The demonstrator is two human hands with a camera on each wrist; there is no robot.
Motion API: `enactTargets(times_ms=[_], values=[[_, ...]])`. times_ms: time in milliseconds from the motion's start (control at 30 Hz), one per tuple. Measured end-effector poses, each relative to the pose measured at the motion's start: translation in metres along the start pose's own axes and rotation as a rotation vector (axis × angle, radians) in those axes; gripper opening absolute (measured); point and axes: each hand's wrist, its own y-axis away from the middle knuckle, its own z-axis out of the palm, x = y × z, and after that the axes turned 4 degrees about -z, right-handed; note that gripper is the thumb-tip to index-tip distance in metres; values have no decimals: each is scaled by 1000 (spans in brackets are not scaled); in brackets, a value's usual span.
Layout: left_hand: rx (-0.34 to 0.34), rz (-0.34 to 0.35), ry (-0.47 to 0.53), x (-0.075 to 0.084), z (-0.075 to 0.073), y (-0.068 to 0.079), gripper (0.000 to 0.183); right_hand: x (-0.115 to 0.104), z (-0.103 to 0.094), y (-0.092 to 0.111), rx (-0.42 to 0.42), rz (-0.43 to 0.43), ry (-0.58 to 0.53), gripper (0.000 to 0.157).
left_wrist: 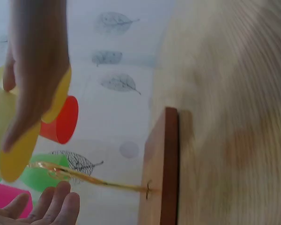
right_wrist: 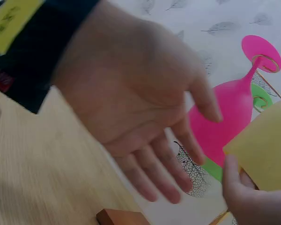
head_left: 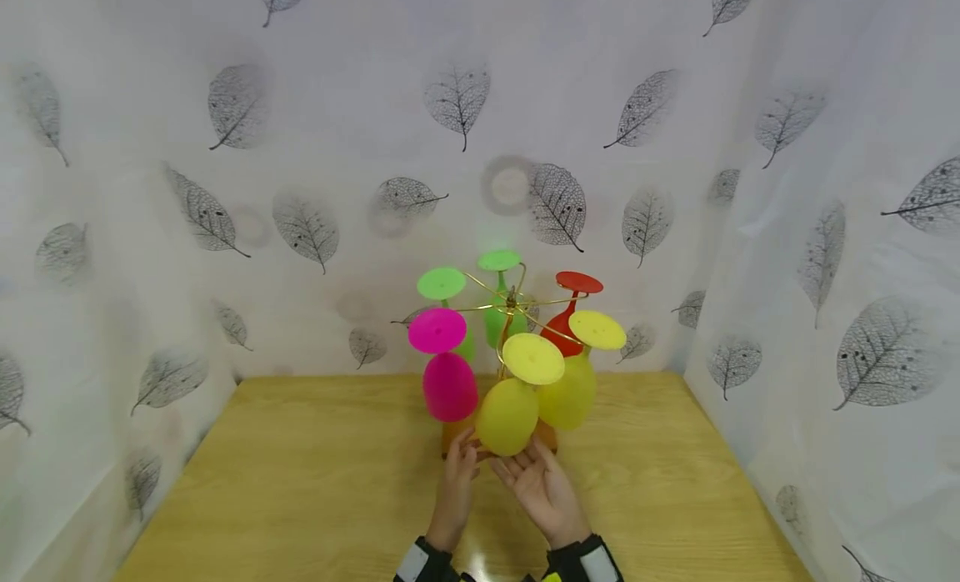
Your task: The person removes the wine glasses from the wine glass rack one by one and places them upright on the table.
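Several colored plastic wine glasses hang upside down by their feet from a gold wire rack [head_left: 512, 300]. The nearest yellow wine glass [head_left: 507, 419] points its mouth down toward the person. My left hand [head_left: 456, 486] pinches this glass at its rim; the left wrist view shows a finger across its mouth. To the right, my right hand [head_left: 551, 494] lies palm up with its fingers spread just below the glass. The right wrist view shows that palm [right_wrist: 136, 93] holding nothing. A pink wine glass [head_left: 450, 388] hangs left of the yellow one.
A second yellow wine glass [head_left: 568, 392] and a red one [head_left: 561, 330] hang on the right, with green glasses [head_left: 495, 319] behind. The rack's wooden base [left_wrist: 171, 164] stands on the wood-grain table [head_left: 315, 474]. A leaf-patterned curtain [head_left: 360, 132] surrounds the table.
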Motion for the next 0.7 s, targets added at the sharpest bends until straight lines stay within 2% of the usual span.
enactTargets(times_ms=[100, 200, 367, 433, 533, 633, 700], values=[[47, 5, -49, -6, -8, 5, 50, 2, -1, -3, -42, -17, -136, 42], [74, 10, -70, -10, -14, 7, 48, 0, -2, -3, -58, -58, -219, 39], [109, 36, -94, -13, -19, 11, 44, -1, -3, -1, -88, -74, -282, 39], [118, 65, -102, -10, -20, 12, 45, -1, -3, 0, -86, -71, -289, 38], [146, 161, -152, 9, -18, 11, 45, -1, -3, 1, -61, -67, -268, 37], [171, 303, -230, 42, -10, 5, 42, -1, -4, 1, -35, -60, -230, 38], [156, 378, -276, 66, -4, -1, 40, -2, -5, 1, -6, -54, -189, 38]])
